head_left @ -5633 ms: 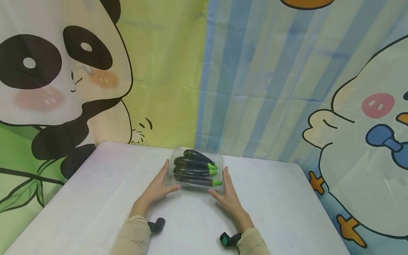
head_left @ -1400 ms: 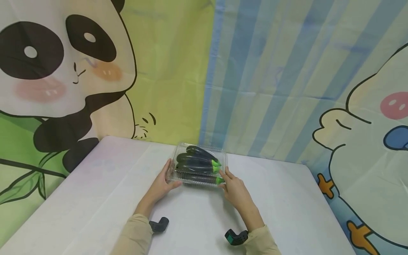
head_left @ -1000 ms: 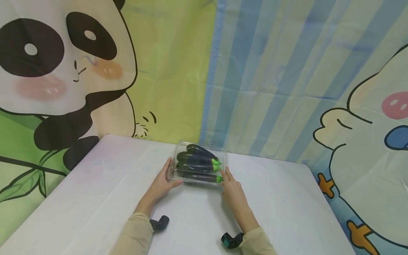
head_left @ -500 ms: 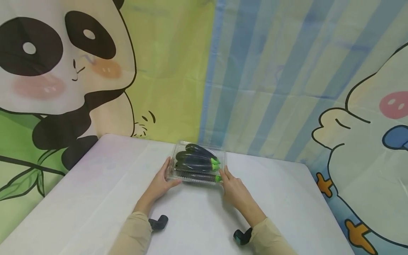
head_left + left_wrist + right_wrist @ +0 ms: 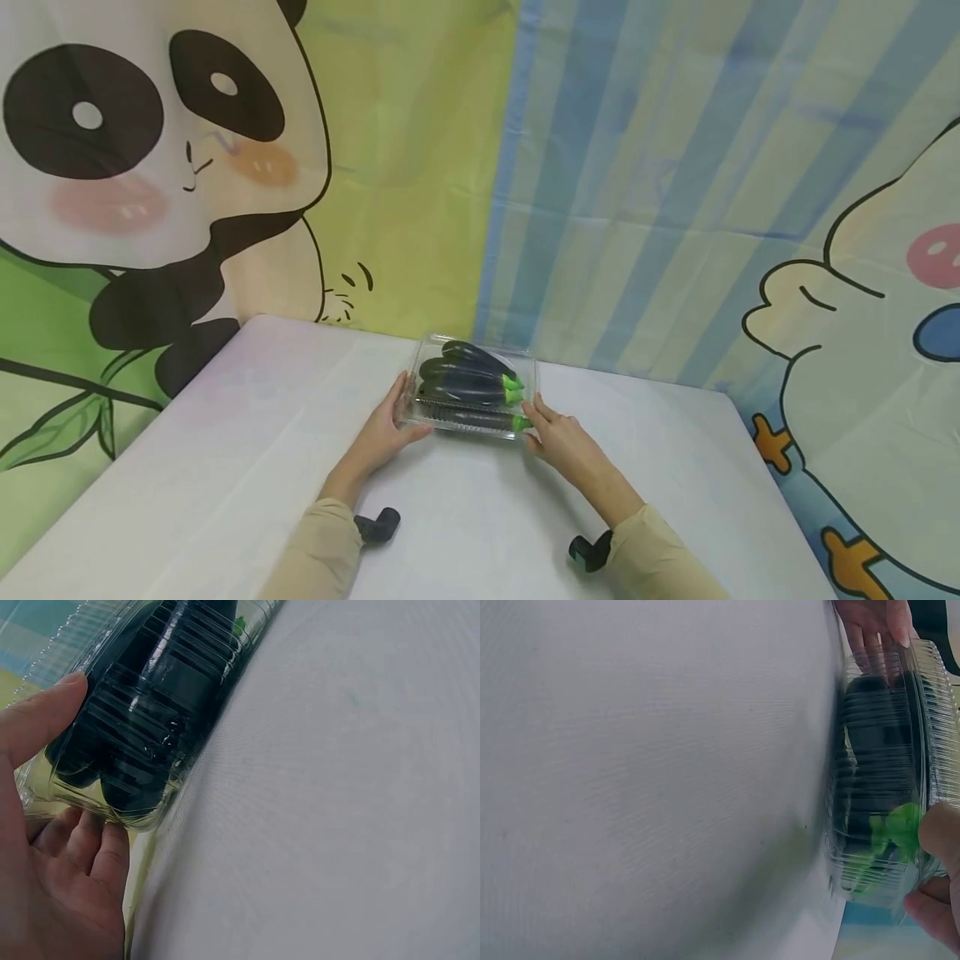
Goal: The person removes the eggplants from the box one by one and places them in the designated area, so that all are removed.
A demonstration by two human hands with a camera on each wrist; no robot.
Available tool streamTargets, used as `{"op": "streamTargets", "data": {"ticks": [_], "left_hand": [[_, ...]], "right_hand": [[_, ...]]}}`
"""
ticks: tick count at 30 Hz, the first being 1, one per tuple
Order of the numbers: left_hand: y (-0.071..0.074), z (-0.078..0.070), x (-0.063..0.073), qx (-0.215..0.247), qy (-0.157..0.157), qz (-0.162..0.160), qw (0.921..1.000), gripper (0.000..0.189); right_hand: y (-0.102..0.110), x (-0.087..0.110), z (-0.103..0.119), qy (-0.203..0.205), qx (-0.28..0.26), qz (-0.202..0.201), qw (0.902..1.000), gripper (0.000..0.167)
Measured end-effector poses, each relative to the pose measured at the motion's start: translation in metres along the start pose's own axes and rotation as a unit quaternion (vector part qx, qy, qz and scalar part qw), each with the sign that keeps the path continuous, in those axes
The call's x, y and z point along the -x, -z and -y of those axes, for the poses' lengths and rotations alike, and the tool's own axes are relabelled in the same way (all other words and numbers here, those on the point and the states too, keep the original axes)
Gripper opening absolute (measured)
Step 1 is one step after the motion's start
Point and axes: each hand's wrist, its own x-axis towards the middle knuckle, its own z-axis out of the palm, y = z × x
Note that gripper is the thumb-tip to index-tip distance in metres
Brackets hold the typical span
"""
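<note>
A clear plastic clamshell container (image 5: 468,431), closed, holds several dark eggplants (image 5: 465,390) with green stem ends toward the right. It sits near the table's back edge. My left hand (image 5: 381,427) grips its left end; in the left wrist view, the thumb lies against the front side and the curled fingers (image 5: 109,859) touch the end wall. At the front right corner, my right hand (image 5: 566,442) pinches the plastic edge. Up close in the right wrist view, its thumb (image 5: 939,832) and a finger are on that edge beside a green stem end (image 5: 901,827).
The white table (image 5: 465,517) stretches in front and to both sides. Behind it hangs a curtain (image 5: 408,208) with a panda, stripes and a white bird. A black wrist camera (image 5: 378,527) sits on the left wrist, another (image 5: 588,552) on the right.
My right hand has shifted from flat along the container's right side to pinching its front right corner. In the last second the right wrist has swung outward. The left hand keeps its place.
</note>
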Motion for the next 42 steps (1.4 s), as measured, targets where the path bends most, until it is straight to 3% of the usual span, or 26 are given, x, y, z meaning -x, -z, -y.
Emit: {"op": "streamTargets", "data": {"ticks": [5,13,21,28,35,42], "left_hand": [[0.001,-0.002,0.002,-0.004,0.001,-0.002,1.0,0.108],[-0.001,0.002,-0.001,0.008,0.018,0.001,0.9998,0.109],[-0.003,0.006,-0.001,0.015,-0.003,0.0,0.9999,0.108],[-0.003,0.001,0.0,0.003,-0.004,-0.005,1.0,0.108],[-0.003,0.002,0.001,-0.015,0.003,-0.009,0.9998,0.109],[-0.002,0.005,0.0,-0.012,-0.002,-0.009,0.9999,0.108]], "right_hand": [[0.0,-0.003,0.005,-0.018,-0.005,0.009,0.9998,0.045],[0.0,-0.007,0.02,-0.103,-0.003,0.047,0.9936,0.037],[-0.002,-0.011,0.038,-0.141,0.04,0.065,0.987,0.05],[-0.004,-0.015,0.04,-0.155,0.065,0.044,0.9848,0.035],[-0.004,-0.015,0.044,-0.16,0.059,0.055,0.9838,0.044],[-0.003,-0.019,0.044,-0.143,0.107,0.029,0.9836,0.035]]}}
